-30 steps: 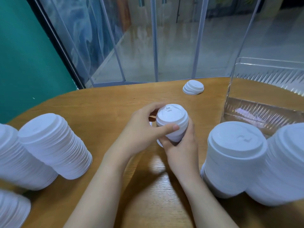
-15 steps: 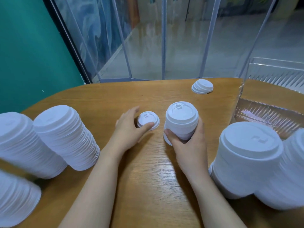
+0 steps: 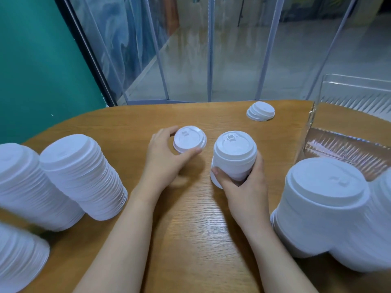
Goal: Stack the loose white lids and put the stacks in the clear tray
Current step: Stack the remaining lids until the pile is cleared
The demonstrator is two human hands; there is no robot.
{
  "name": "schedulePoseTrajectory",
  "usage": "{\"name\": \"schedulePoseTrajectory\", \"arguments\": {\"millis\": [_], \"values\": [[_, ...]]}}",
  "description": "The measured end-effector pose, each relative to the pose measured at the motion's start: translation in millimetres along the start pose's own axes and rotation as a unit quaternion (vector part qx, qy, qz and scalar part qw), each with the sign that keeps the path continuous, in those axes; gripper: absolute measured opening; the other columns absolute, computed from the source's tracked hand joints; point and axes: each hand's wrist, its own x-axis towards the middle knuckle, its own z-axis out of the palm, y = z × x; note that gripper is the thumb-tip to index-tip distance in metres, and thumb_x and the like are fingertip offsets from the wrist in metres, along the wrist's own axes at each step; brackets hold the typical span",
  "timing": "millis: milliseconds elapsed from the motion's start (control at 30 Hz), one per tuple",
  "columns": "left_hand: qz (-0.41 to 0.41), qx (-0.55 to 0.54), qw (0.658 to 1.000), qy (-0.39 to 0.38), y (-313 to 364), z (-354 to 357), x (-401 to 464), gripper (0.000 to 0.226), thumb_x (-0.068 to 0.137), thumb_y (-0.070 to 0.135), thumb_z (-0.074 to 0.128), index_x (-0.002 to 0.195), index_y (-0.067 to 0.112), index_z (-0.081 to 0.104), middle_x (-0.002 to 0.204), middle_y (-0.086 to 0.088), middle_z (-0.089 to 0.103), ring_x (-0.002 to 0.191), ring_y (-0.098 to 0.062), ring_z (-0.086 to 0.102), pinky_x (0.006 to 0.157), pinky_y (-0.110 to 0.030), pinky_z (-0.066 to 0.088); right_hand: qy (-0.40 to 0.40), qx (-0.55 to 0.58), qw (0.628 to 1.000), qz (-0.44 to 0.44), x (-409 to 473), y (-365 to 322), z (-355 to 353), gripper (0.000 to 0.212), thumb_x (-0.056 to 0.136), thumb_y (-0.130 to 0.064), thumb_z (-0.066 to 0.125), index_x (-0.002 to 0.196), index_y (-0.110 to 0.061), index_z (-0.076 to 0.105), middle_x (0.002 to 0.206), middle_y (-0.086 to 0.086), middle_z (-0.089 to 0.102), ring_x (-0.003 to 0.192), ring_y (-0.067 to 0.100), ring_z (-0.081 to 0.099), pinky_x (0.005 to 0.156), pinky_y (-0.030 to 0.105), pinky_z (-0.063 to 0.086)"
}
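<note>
Loose lid on the tabletop, pinched by the left hand; right hand grips the short stack beside it. Seat the lid squarely, rim level, before pressing. Oak-grain tabletop; clear tray at right; glass panels behind.

A loose lid lies just left of the short stack; the tray stands right.

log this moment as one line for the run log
left hand grips loose lid | right hand holds small stack | clear tray without lids
</note>
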Motion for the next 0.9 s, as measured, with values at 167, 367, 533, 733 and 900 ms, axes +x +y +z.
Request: {"name": "schedulePoseTrajectory", "arguments": {"millis": [167, 367, 533, 733, 900], "values": [[0.071, -0.007, 0.997, 0.04, 32, -15, 5, 0.063, 0.072, 0.054, 0.087, 0.125, 0.029, 0.064, 0.12, 0.016, 0.062, 0.118, -0.009, 0.054, 0.102, -0.03, 0.044, 0.0, 0.006, 1.0, 0.0, -1, -1, 0, 0.093, 0.073, -0.041, 0.091, 0.151, -0.034, 0.04, 0.144, -0.017, 0.055, 0.134, 0.007, 0.05, 0.114, 0.041, 0.042], [0.116, -0.028, 0.993, -0.02, 68, -22, -3, 0.056, 0.075, 0.055, 0.084, 0.123, 0.033, 0.065, 0.117, 0.02, 0.064, 0.117, -0.002, 0.055, 0.097, -0.016, 0.04, -0.004, 0.011, 1.0, 0.007, -2, -2, 0, 0.094, 0.071, -0.049, 0.088, 0.15, -0.037, 0.038, 0.142, -0.017, 0.056, 0.133, 0.009, 0.051, 0.112, 0.045, 0.043], [0.138, -0.002, 0.986, -0.099, 77, -14, -10, 0.057, 0.076, 0.06, 0.079, 0.123, 0.032, 0.065, 0.116, 0.022, 0.062, 0.117, 0.0, 0.052, 0.098, -0.014, 0.038, -0.01, 0.016, 1.0, 0.009, -3, -3, 1, 0.094, 0.066, -0.062, 0.079, 0.148, -0.041, 0.038, 0.138, -0.017, 0.059, 0.13, 0.011, 0.055, 0.106, 0.046, 0.048], [0.112, -0.049, 0.98, -0.155, 78, -3, -15, 0.049, 0.077, 0.043, 0.087, 0.117, 0.037, 0.061, 0.113, 0.02, 0.066, 0.108, 0.002, 0.061, 0.095, -0.018, 0.049, -0.003, 0.018, 1.0, 0.0, -3, -4, 2, 0.095, 0.066, -0.064, 0.078, 0.148, -0.038, 0.039, 0.139, -0.016, 0.059, 0.129, 0.011, 0.056, 0.106, 0.045, 0.049], [0.111, -0.052, 0.978, -0.168, 78, 0, -18, 0.053, 0.073, 0.041, 0.091, 0.117, 0.037, 0.061, 0.115, 0.019, 0.067, 0.108, 0.002, 0.062, 0.096, -0.02, 0.05, -0.006, 0.027, 1.0, -0.002, -3, -4, 1, 0.094, 0.064, -0.069, 0.074, 0.147, -0.04, 0.039, 0.14, -0.016, 0.058, 0.129, 0.009, 0.055, 0.107, 0.043, 0.048]]}}
